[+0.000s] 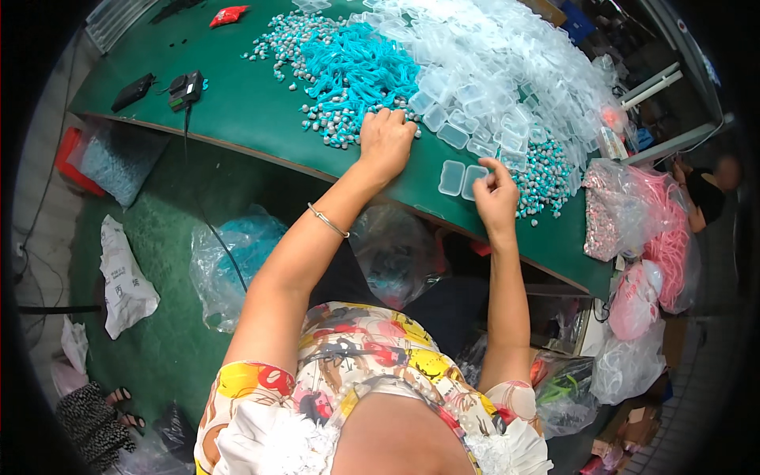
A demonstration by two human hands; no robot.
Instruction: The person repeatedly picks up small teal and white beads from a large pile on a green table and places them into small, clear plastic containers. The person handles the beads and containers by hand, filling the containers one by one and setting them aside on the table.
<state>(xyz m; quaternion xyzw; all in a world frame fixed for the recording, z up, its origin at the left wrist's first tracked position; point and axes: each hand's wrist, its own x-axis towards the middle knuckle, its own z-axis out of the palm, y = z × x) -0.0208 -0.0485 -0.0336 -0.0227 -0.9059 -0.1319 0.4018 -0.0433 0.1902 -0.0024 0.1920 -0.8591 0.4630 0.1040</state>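
On the green table, a small clear plastic box [452,178] lies open, its two halves side by side. My right hand [497,195] is at its right half, fingers curled and the thumb and forefinger at the box's edge. My left hand [385,144] rests at the near edge of a pile of teal cords [360,67]. Its fingers are bent down among small grey-and-teal pieces [332,123], and the fingertips are hidden. More of those small pieces [546,178] are heaped just right of my right hand.
A large heap of clear plastic boxes [507,63] covers the table's far right. A black device [185,89] with a cable and a red packet [229,16] lie on the left. Bags of pink cords [669,261] hang past the right edge. Another person [704,194] is at far right.
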